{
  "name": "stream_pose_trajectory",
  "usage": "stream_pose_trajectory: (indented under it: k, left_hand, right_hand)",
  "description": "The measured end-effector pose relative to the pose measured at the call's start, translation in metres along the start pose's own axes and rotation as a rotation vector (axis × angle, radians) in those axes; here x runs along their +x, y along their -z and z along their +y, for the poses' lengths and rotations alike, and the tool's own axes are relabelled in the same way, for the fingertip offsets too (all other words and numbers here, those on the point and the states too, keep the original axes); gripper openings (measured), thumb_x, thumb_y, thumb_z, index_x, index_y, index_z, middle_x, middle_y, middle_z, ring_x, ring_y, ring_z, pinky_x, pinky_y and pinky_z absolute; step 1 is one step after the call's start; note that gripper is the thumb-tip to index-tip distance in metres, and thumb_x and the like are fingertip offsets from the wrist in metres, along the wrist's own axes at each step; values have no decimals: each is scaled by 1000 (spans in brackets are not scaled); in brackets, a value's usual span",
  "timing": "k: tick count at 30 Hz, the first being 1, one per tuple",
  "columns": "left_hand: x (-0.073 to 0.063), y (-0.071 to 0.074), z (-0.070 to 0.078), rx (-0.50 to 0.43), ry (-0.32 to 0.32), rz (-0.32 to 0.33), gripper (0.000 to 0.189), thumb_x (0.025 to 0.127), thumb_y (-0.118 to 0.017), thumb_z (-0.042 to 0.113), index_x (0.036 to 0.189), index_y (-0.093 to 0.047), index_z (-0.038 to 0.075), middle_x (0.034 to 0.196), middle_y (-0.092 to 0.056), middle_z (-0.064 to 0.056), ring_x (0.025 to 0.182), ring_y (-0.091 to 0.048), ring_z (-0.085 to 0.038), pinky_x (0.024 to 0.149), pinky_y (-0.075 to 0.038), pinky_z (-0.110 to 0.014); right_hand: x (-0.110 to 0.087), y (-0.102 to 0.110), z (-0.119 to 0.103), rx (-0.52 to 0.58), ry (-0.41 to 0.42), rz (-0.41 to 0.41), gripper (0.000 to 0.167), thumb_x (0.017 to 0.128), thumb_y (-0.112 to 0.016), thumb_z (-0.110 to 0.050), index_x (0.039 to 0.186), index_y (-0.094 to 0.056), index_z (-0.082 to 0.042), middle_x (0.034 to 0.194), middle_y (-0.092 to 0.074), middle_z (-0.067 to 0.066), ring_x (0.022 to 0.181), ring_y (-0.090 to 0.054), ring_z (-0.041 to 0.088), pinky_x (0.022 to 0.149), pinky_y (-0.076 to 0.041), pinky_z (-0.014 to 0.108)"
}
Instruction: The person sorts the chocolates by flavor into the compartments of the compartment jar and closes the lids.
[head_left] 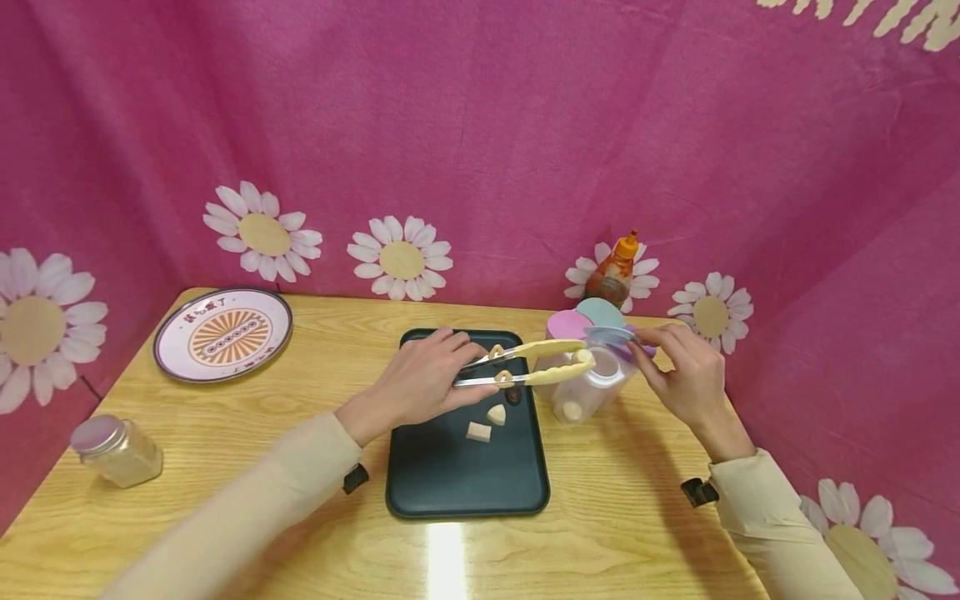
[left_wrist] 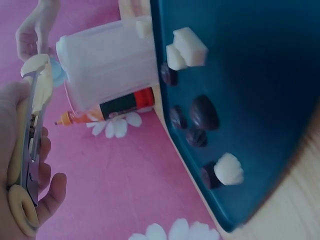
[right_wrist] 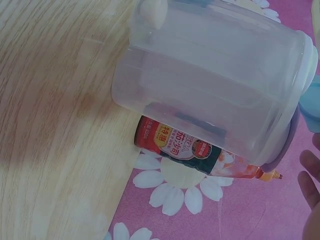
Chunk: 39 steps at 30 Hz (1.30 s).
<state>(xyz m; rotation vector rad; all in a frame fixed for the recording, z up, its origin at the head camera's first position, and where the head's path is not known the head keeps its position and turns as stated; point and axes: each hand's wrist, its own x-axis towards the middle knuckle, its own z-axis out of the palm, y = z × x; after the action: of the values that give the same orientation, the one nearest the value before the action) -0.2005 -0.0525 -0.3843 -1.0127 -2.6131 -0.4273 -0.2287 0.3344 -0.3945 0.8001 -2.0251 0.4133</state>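
My left hand (head_left: 423,375) grips metal tongs (head_left: 557,347) with pale yellow tips. Between those tips sits a small cream-coloured piece (head_left: 582,358), over the mouth of a clear plastic container (head_left: 581,392). With thumb and fingers, my right hand (head_left: 686,371) pinches the edge of the raised light-blue lid (head_left: 609,335). Another pale piece (head_left: 572,411) lies at the container's bottom. On the dark tray (head_left: 465,487) are a pale block (head_left: 478,432), a pale rounded piece (head_left: 497,414) and, in the left wrist view, several dark brown pieces (left_wrist: 205,112) and a white shell-shaped piece (left_wrist: 229,169).
Beside the open container stand others with a pink lid (head_left: 568,324) and a green lid (head_left: 600,312). An orange-capped sauce bottle (head_left: 611,279) is behind them. At left are a patterned plate (head_left: 171,354) and a lidded jar (head_left: 120,454). Pink flowered cloth (head_left: 480,150) hangs behind the table.
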Motion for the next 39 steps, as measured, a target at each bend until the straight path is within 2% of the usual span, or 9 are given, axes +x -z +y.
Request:
stream_pose_trajectory:
  k: [11, 21, 30, 36, 39]
  left_hand:
    - [22, -6, 14, 42, -9, -30, 53, 98, -67, 59, 127, -73, 15, 118, -75, -6, 96, -63, -19, 70, -58, -30]
    - [28, -11, 17, 48, -12, -48, 57, 98, -66, 59, 129, -72, 12, 119, -75, -8, 98, -63, -21, 73, -60, -31]
    - [14, -5, 8, 68, -27, -30, 59, 95, -70, 60, 129, -73, 12, 118, -74, -8, 101, -64, -22, 72, -61, -34]
    - [-5, 3, -2, 129, -26, -24, 61, 95, -68, 62, 131, -74, 13, 118, -75, -7, 102, -66, -22, 72, -61, -32]
    - [-19, 7, -10, 158, -29, -23, 61, 94, -69, 63, 129, -74, 13, 116, -75, -6, 100, -66, -22, 70, -59, -31]
  right_hand:
    - [-2, -1, 2, 19, 2, 17, 40, 105, -64, -38, 100, -77, 1, 87, -77, 14, 73, -68, 30, 64, -47, 38]
    - [0, -3, 1, 13, -3, 17, 39, 104, -66, -36, 99, -77, 1, 87, -77, 15, 74, -69, 31, 64, -48, 38]
    - [0, -3, 0, 11, -6, 2, 40, 104, -66, -37, 99, -77, 1, 86, -76, 15, 73, -69, 30, 65, -49, 38]
    - [0, -1, 1, 4, -7, 5, 39, 104, -66, -37, 99, -77, 1, 85, -76, 15, 73, -69, 31, 66, -50, 39]
    - [1, -3, 1, 14, 0, 19, 38, 103, -67, -36, 99, -78, 0, 84, -76, 14, 71, -68, 30, 66, -49, 38]
